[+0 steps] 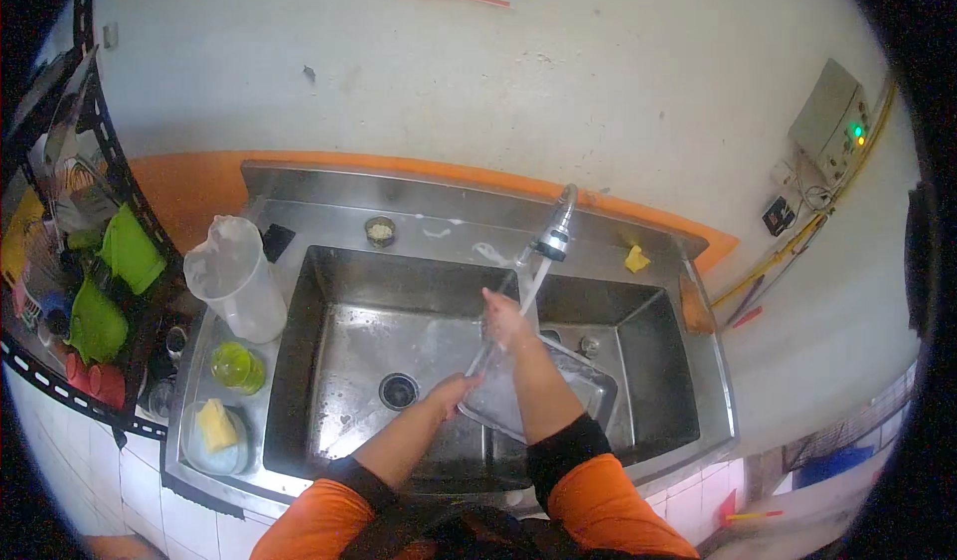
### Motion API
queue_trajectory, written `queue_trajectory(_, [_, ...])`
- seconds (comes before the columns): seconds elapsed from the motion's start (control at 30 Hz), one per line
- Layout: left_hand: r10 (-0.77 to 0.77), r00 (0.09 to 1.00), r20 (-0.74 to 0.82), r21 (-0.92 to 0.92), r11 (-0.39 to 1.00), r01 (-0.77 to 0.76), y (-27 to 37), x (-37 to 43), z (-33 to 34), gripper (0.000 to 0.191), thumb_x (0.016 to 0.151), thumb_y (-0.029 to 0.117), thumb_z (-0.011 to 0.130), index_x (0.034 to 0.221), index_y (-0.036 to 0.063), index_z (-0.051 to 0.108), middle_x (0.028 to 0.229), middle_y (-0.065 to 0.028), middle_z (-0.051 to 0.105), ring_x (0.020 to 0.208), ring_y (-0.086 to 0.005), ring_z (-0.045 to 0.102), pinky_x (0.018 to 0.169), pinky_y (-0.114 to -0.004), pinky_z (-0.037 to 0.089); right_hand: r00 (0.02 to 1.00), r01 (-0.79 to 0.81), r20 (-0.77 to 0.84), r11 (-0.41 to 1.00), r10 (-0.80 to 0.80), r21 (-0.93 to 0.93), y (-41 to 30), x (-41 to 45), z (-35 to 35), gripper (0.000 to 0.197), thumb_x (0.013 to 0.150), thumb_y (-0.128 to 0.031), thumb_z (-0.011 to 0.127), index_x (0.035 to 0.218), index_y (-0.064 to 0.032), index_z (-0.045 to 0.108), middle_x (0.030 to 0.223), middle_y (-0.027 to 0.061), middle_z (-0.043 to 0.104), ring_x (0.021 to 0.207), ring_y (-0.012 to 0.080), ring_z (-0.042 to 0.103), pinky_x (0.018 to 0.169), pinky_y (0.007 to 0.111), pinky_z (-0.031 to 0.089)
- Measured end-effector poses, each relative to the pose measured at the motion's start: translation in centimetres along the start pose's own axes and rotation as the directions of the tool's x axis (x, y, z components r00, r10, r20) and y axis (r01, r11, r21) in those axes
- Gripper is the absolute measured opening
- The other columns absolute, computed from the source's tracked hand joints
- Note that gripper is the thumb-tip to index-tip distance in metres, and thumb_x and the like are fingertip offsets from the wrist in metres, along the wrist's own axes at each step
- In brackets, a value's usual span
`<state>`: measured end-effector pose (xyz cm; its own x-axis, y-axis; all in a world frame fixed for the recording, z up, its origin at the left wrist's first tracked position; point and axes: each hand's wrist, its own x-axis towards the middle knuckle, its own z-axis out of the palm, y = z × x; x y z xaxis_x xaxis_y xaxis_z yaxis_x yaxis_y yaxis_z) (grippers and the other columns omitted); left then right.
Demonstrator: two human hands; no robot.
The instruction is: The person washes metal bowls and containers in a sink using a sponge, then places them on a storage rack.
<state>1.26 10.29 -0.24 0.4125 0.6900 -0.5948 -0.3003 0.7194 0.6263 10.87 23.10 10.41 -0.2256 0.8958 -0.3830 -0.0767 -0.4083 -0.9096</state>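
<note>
My left hand [452, 395] grips the near left edge of a shallow rectangular pan [501, 403], which is tilted over the divider of a stainless steel double sink [359, 351]. Water streams from the faucet [555, 240] down onto my right hand [508, 322] and into the pan. The right hand is at the pan's far left side, with one finger pointing up. Its other fingers are partly hidden, so whether it holds the rim is unclear. My right forearm covers part of the pan.
Left of the basins stand a translucent pitcher [250, 298], a yellow-green cup [238, 367] and a tub [238, 455] with a yellow sponge [217, 425]. A small bowl [380, 232] and a yellow cloth [636, 259] are on the back ledge. A dish rack [112, 141] borders the left.
</note>
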Motion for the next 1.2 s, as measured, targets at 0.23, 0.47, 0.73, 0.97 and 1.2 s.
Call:
queue_trajectory(0.23, [-0.002, 0.998, -0.071, 0.059, 0.998, 0.006, -2.9, 2.9, -0.7, 0.08, 0.071, 0.054, 0.056, 0.125, 0.0016, 0.029, 0.125, -0.0196, 0.037, 0.113, -0.0353, 0.037, 0.082, -0.057, 0.031, 1.0, -0.017, 0.021, 0.93, 0.011, 0.367, -3.2, 3.9, 0.6, 0.028, 0.075, -0.031, 0.061, 0.062, -0.0137, 0.043, 0.046, -0.0037, 0.036, 0.036, 0.0076, 0.034, 0.031, 0.019, 0.023])
queue_trajectory(0.47, [0.116, 0.992, 0.054, -0.306, 0.947, -0.094, -1.8, 0.0, 1.5, 0.074, 0.078, 0.061, 0.039, 0.121, 0.0006, 0.038, 0.121, -0.0164, 0.044, 0.113, -0.0236, 0.04, 0.091, -0.039, 0.034, 0.854, 0.018, 0.312, 0.576, 0.415, -0.817, -3.0, 3.1, 0.3, 0.016, 0.076, -0.022, 0.052, 0.072, -0.0075, 0.056, 0.058, 0.0044, 0.054, 0.045, 0.016, 0.049, 0.038, 0.029, 0.038])
queue_trajectory(0.73, [0.02, 0.996, -0.085, -0.188, 0.981, -0.035, 2.9, -5.3, 4.0, 0.075, 0.08, 0.06, 0.032, 0.121, -0.0025, 0.038, 0.116, -0.0138, 0.048, 0.108, -0.0235, 0.046, 0.092, -0.036, 0.034, 0.62, 0.785, 0.737, -0.198, 0.269, -0.588, 0.6, 1.2, -4.8, 0.02, 0.071, -0.02, 0.058, 0.082, -0.0046, 0.062, 0.076, 0.009, 0.062, 0.064, 0.0207, 0.059, 0.054, 0.034, 0.048])
queue_trajectory(0.97, [0.14, 0.972, -0.187, -0.064, 0.986, -0.154, -2.6, -1.2, -1.6, 0.049, 0.081, 0.032, 0.054, 0.116, -0.0013, 0.041, 0.106, -0.0127, 0.051, 0.095, -0.0227, 0.05, 0.076, -0.038, 0.043, 0.893, 0.373, 0.436, 0.362, 0.112, -0.854, 1.5, -2.2, -3.7, 0.018, 0.075, -0.011, 0.055, 0.089, -0.0018, 0.061, 0.093, 0.0119, 0.06, 0.078, 0.0217, 0.06, 0.067, 0.032, 0.05])
queue_trajectory(1.2, [0.531, 0.627, -0.57, 0.141, 0.815, -0.563, 4.6, -12.6, -5.4, 0.044, 0.078, 0.012, 0.057, 0.118, 0.0029, 0.04, 0.1, -0.0097, 0.052, 0.089, -0.0202, 0.05, 0.079, -0.033, 0.04, 0.95, -0.257, 0.172, 0.965, 0.262, -0.051, 0.0, -4.8, -3.6, 0.023, 0.079, -0.004, 0.049, 0.099, 0.0068, 0.05, 0.093, 0.0178, 0.055, 0.084, 0.0285, 0.057, 0.076, 0.036, 0.05])
